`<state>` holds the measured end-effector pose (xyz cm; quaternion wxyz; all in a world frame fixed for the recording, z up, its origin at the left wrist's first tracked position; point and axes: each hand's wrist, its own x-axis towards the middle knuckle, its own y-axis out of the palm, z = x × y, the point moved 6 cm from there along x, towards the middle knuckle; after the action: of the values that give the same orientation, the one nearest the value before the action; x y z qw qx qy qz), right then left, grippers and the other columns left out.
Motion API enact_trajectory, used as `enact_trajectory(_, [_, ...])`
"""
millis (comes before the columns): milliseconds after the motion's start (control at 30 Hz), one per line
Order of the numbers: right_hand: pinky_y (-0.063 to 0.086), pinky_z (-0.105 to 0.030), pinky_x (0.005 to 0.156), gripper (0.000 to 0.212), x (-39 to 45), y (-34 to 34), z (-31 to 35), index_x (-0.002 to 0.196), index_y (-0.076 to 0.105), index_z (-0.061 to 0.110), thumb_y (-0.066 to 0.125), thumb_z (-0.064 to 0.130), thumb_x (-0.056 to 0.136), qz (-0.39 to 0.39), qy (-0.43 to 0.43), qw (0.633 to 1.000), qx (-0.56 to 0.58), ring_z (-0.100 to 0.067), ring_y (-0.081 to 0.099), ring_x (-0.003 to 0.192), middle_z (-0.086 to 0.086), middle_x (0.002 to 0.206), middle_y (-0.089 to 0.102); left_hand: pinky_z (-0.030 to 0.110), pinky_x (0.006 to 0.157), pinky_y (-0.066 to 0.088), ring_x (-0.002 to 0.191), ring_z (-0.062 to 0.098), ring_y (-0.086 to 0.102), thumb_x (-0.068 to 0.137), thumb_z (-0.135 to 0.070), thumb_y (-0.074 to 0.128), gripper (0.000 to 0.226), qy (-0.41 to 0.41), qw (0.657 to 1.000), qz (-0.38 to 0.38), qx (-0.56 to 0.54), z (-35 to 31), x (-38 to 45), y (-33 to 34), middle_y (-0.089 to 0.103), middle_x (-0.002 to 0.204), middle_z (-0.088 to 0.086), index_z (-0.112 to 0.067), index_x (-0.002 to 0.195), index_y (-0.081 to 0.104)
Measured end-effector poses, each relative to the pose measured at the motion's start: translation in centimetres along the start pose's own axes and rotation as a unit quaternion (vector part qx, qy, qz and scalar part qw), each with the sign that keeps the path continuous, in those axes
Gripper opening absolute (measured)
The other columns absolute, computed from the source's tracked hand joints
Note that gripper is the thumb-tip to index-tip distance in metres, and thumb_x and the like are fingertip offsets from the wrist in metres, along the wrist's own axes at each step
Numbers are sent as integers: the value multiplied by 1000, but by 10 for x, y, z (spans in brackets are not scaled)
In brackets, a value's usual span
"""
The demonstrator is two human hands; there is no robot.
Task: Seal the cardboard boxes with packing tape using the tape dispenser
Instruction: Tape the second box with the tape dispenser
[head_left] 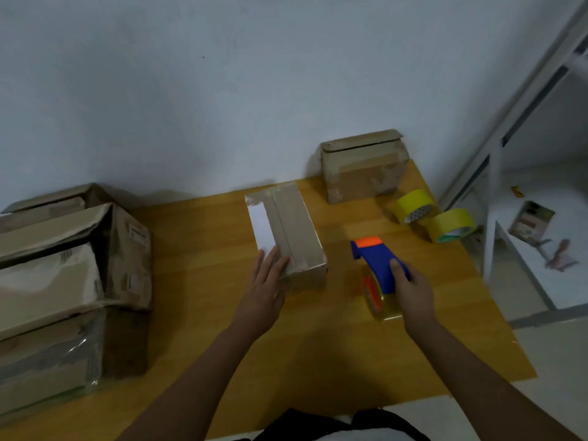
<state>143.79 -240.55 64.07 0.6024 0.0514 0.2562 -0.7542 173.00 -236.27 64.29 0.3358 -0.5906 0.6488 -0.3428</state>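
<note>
Lying mid-counter with flaps closed and centre seam apparently untaped, small brown cardboard box (288, 237) under flat left hand (264, 281), blue-and-orange tape dispenser (378, 268) clasped in right hand (413, 291) just beside, taping seemingly not begun, larger cartons (63, 281) waiting left.
</note>
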Motion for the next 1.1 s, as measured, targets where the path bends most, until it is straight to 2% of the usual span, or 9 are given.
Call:
enact_trajectory(200, [44,-32,55,34,-25,-4,43,86,67,12,58,44,93,-26,-51,997,58,-19,59,63,-8,73,65,42,120,13,151,20,-6,96,-21,60,67,16,1000,3,-22,3,2,-2,6,163,-6,-23,153,26])
enact_trajectory(300, [47,-37,56,35,-34,-3,66,80,60,12,62,45,90,-20,-91,995,45,-24,64,66,-8,72,66,47,116,28,149,24,17,97,-37,50,55,8,1000,-12,-12,-4,10,-15,26,160,2,-18,147,41])
enact_trajectory(367, [46,-35,54,29,-40,-3,83,76,60,15,63,41,90,-1,-127,991,35,-19,64,64,-2,68,66,36,109,38,139,19,38,101,-36,47,44,-28,996,-34,-83,-15,18,-33,43,151,2,-16,140,51])
enact_trajectory(467, [48,-25,47,23,-54,4,114,78,58,12,63,30,91,80,-185,979,31,-8,65,57,4,66,68,26,84,51,112,14,62,102,-38,48,32,-183,918,-3,-351,-26,32,-48,65,126,1,-20,123,64])
enact_trajectory(533, [52,-27,54,20,-59,11,130,79,61,16,63,32,91,123,-219,968,-6,-9,68,65,2,74,70,30,86,54,106,18,67,101,-48,43,44,-269,818,65,-504,-34,40,-46,71,115,7,-14,117,65])
enact_trajectory(600, [52,-23,56,16,-62,17,140,80,64,22,63,34,90,153,-241,957,-44,-6,68,69,5,78,70,35,94,53,108,22,68,99,-57,39,57,-299,754,123,-572,-38,46,-45,72,114,12,-8,119,62])
enact_trajectory(733, [52,-20,56,13,-62,23,144,85,68,23,63,34,90,183,-246,950,-57,-5,68,70,7,80,71,33,86,58,101,22,69,96,-44,54,47,-279,748,142,-585,-37,47,-52,70,116,16,-5,121,64])
enact_trajectory(867, [50,-16,57,15,-56,25,146,92,72,21,63,34,90,195,-236,950,-61,-3,67,73,8,85,71,37,96,52,109,29,63,98,-18,56,34,-282,748,133,-585,-30,41,-49,63,124,25,3,125,60])
enact_trajectory(1100, [57,-30,62,16,-45,29,156,91,71,21,62,34,91,242,-247,933,-101,-7,68,75,5,84,71,27,83,58,102,22,67,96,-5,54,24,-326,708,146,-610,-35,28,-46,69,114,21,7,115,64])
